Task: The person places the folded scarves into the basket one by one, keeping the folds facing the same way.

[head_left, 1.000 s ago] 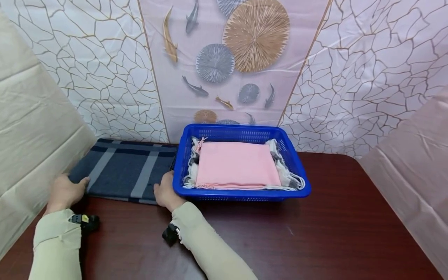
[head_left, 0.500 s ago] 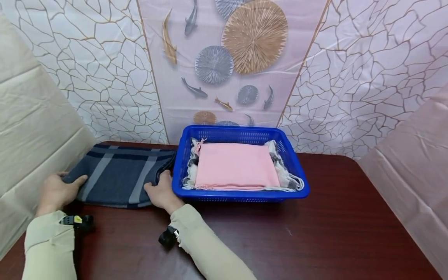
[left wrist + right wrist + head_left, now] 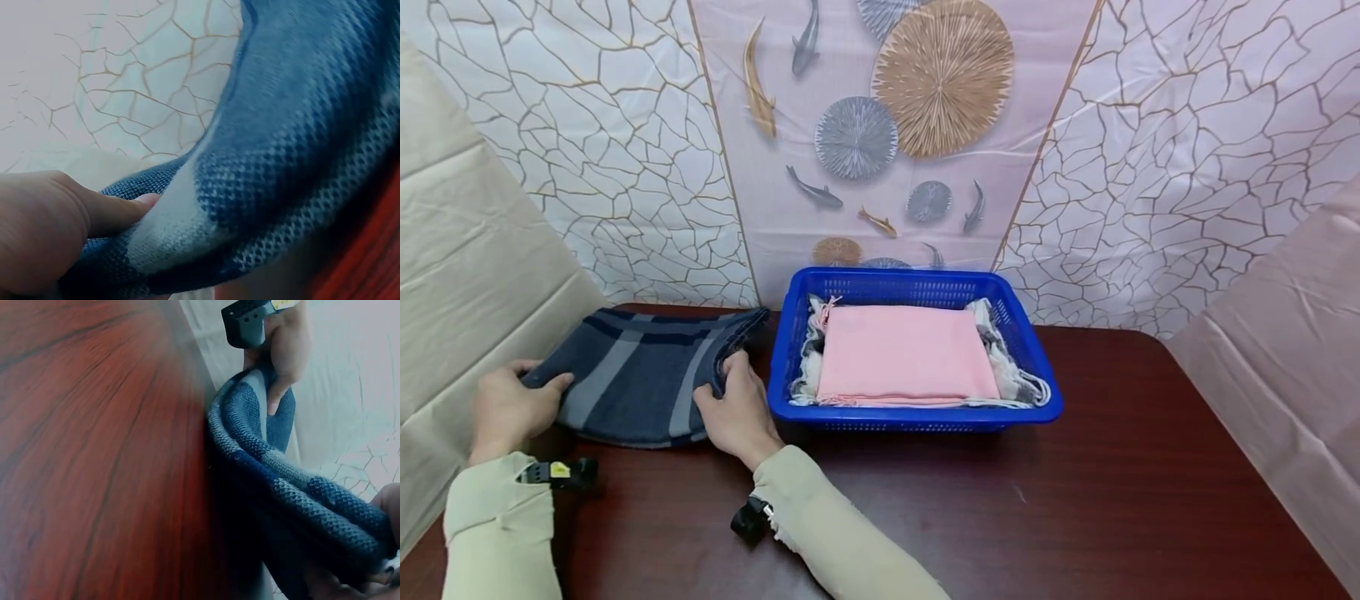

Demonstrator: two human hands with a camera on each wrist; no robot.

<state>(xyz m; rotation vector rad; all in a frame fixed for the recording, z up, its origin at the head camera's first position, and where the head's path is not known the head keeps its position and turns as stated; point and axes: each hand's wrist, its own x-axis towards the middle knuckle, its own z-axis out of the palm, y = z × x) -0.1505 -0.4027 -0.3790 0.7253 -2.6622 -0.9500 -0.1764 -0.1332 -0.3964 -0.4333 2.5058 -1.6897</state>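
A folded navy plaid scarf (image 3: 640, 383) with grey stripes sags between my two hands at the table's left side. My left hand (image 3: 516, 408) pinches its left end, thumb on top, as the left wrist view also shows with the thumb pressed on the woven cloth (image 3: 281, 112). My right hand (image 3: 737, 417) grips the right end, with the thumb over the cloth and the other fingers beneath it. In the right wrist view, the scarf's layered front edge (image 3: 287, 469) curves down between the hands.
Just right of my right hand stands a blue plastic basket (image 3: 917, 417). A folded pink scarf (image 3: 910, 354) lies in it on white and grey fringed cloth (image 3: 1011, 383). Patterned wall sheets rise behind the dark red table (image 3: 1112, 467); a cream one closes the left side.
Both hands have moved left and slightly toward me, drawing the scarf away from the basket. Its right end has lifted and curled up, and its middle now sags.
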